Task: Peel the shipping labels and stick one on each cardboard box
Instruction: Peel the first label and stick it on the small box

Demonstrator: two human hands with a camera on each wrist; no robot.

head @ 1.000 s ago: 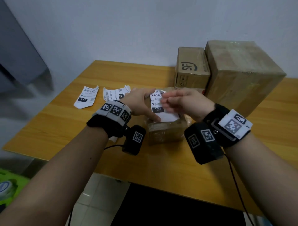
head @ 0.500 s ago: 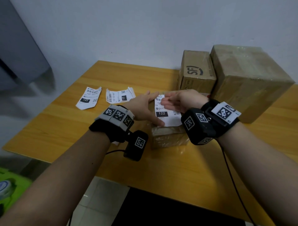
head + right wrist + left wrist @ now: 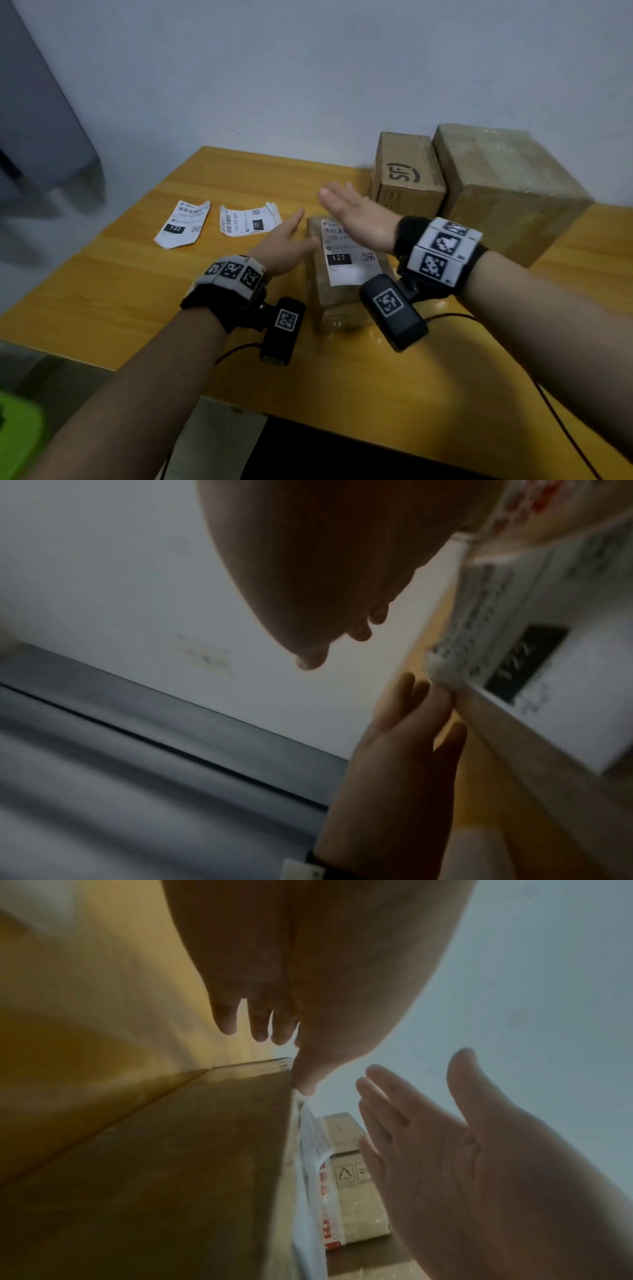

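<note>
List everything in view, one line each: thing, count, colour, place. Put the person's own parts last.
small box: one, brown, table centre, between the hands
stuck label: one, white, on the small box's top
loose labels: two, white, on the table, left
SF box: one, brown, table's far side by the wall
large box: one, brown, right of the SF box
table: one, yellow wood
left hand: open, thumb at the small box's left edge
right hand: open, raised above the stuck label

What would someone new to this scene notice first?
Two open hands, left hand and right hand, by a small box at the table's middle, a white label marked 122 on its top. Left of it lie two loose labels, and two bigger boxes stand at the back right.
</note>
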